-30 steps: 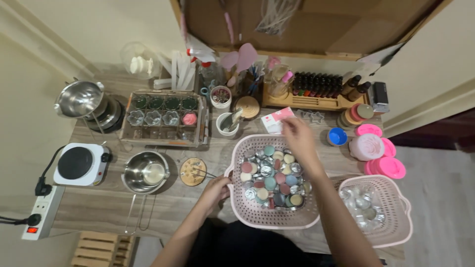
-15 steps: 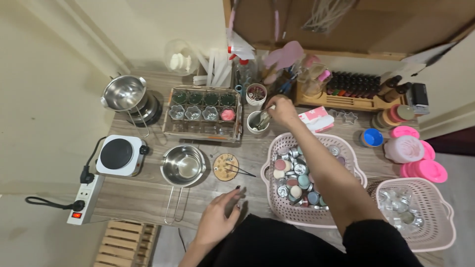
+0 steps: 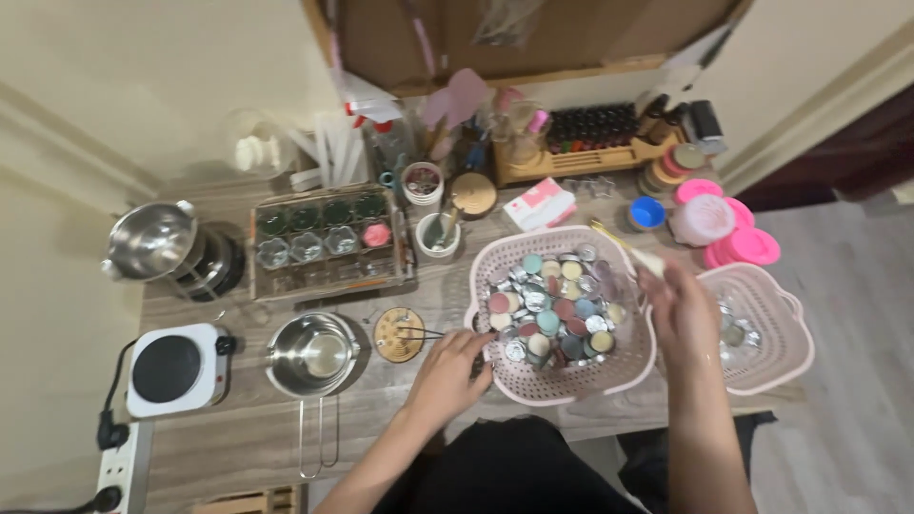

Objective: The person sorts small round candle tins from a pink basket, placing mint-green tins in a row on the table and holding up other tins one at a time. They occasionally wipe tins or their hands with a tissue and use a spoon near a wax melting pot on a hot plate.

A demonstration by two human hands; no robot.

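Resting left of the pink basket [image 3: 562,381] of small round tins [image 3: 552,309], the left hand [image 3: 452,366] has come forward to its rim, fingers loosely curled, empty. Right of it, the right hand [image 3: 681,314] has drawn back from the mug, pinching a thin stick [image 3: 624,249].

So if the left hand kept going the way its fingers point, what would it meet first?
Most likely the near-left rim of the pink basket of small round tins; the left hand points up and right, its fingertips about at that rim, though height above it is unclear.
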